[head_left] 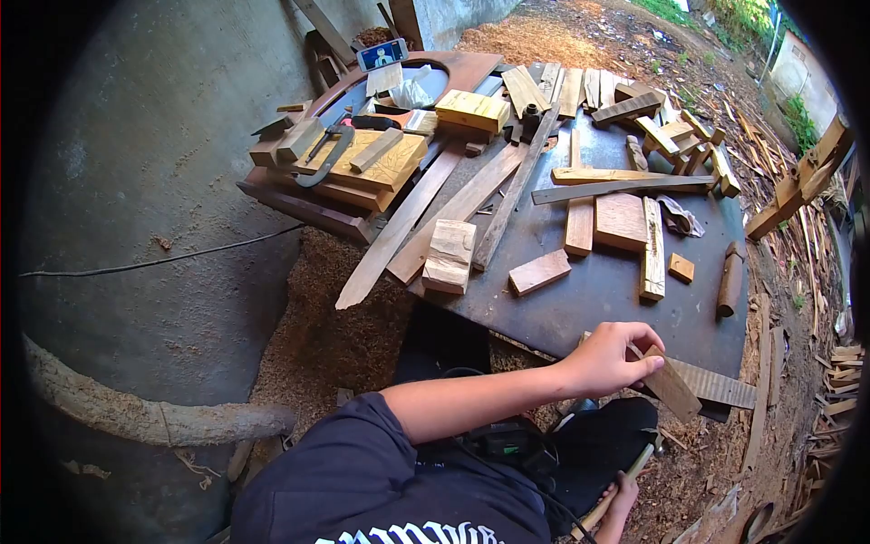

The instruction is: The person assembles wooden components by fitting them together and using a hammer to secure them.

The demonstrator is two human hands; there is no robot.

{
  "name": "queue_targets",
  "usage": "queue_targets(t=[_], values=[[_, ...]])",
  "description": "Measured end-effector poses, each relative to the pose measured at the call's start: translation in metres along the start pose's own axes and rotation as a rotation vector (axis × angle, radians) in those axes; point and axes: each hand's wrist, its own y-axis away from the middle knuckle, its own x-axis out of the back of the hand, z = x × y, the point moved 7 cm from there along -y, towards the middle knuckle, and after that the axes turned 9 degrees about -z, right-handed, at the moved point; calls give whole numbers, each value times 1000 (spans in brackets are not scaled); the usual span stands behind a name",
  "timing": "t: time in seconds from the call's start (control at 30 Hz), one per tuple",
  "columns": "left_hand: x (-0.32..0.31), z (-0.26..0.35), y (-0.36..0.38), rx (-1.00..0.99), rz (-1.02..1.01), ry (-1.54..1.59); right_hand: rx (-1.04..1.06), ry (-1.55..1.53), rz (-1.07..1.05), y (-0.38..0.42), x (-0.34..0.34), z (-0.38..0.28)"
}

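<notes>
My left hand (616, 358) reaches across to the table's near edge. Its thumb and fingers are closed on a short, flat wood block (672, 388), which is tilted. Under and beside that block, a longer wood strip (720, 386) lies along the edge. Low at the right, my right hand (619, 499) is wrapped around the pale wooden handle of what looks like a hammer (638, 461); its head is small and hard to make out. Nearest on the table are a pinkish wood block (539, 272), a small square block (681, 267) and an upright-lying yellowish batten (652, 249).
The dark metal-topped table (625, 313) bears several boards and offcuts. A C-clamp (326, 159) rests on stacked wood at the left, and a phone (382, 55) leans at the back. A wooden post (802, 181) stands at right; sawdust (313, 335) covers the floor.
</notes>
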Motion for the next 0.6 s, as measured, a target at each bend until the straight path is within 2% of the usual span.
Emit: queue_targets(t=[0.6], values=[[-1,0,-1,-5,-14,16,-15,-24,-3,4,-5,-6]])
